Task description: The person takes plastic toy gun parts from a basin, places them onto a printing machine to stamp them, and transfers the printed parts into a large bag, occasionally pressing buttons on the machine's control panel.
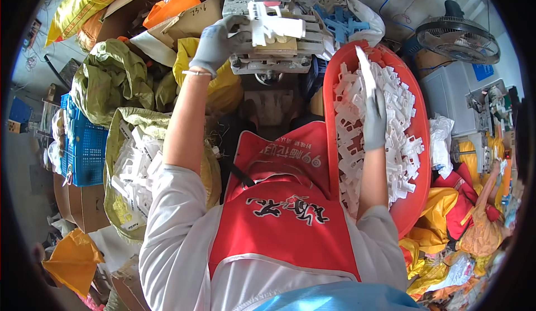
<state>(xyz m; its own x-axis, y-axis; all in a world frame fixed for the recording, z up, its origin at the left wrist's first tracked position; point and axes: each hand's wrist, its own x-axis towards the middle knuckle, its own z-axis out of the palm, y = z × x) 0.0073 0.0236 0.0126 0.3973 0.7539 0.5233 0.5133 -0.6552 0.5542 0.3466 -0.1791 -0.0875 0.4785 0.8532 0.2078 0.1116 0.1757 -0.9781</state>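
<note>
My left hand [216, 44], in a grey glove, is at the left edge of a white plastic toy-gun-shaped piece [273, 27]. Its thumb and fingers are curved and apart; whether the fingertips touch the piece is unclear. That piece sits at the front of a metal bench machine [271, 60], above a tan block. On the right, my gloved right hand [375, 118] is closed on another white plastic piece [365, 68], seen nearly edge-on. This hand is over a red oval tub [419, 199] heaped with similar white pieces [399, 149].
At the left, a green woven sack [114, 143] holds white pieces with dark markings. Behind it are a blue crate [84, 149] and a cardboard box [215, 4]. A bag of blue pieces [343, 23] stands behind the tub, with a fan [458, 34] at the far right.
</note>
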